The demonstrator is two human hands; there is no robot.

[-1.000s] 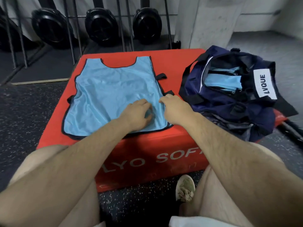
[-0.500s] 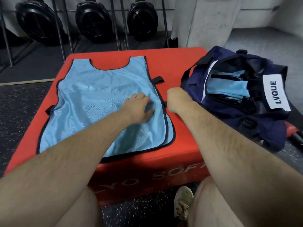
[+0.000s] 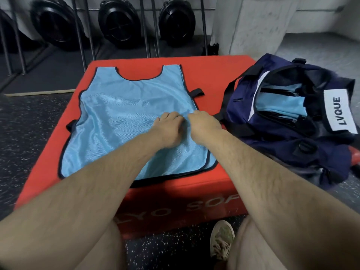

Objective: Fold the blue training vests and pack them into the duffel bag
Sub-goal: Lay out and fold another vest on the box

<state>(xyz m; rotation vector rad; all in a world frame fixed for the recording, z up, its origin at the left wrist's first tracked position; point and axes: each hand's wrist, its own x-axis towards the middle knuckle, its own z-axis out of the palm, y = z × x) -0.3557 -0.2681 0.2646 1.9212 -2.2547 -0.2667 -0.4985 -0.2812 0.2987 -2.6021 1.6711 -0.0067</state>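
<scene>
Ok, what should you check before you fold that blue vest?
1. The vest lies flat on the red box: ok.
2. The left hand and right hand are on the vest: ok.
3. Firm pinch on the fabric: cannot tell, grip hidden.
4. The duffel bag is open: ok.
5. Room beside the folded vests inside: cannot tell.
6. Already folded: not ok, spread out.

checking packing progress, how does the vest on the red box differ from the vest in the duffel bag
The flat vest is spread across the red box, neckline and black trim showing; the folded vest sits compact and partly hidden in the duffel bag. The left hand and right hand touch the flat vest; the folded vest is untouched. Both are light blue.
</scene>
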